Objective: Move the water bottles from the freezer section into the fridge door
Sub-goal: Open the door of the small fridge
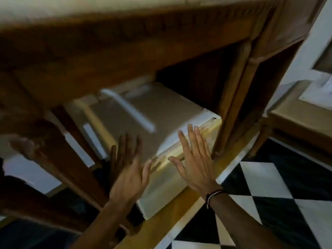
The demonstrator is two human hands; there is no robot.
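A small white fridge sits in a recess under a dark wooden counter, its door shut. The whole view is tilted and blurred. My left hand is held flat in front of the fridge's top front edge, fingers spread, holding nothing. My right hand lies flat against the upper edge of the door near its right corner, fingers apart, with a cord bracelet on the wrist. No water bottles are visible.
A wooden counter overhangs the fridge. A wooden post stands just right of it. Black and white checkered floor tiles lie at the lower right. Dark wooden framing fills the left side.
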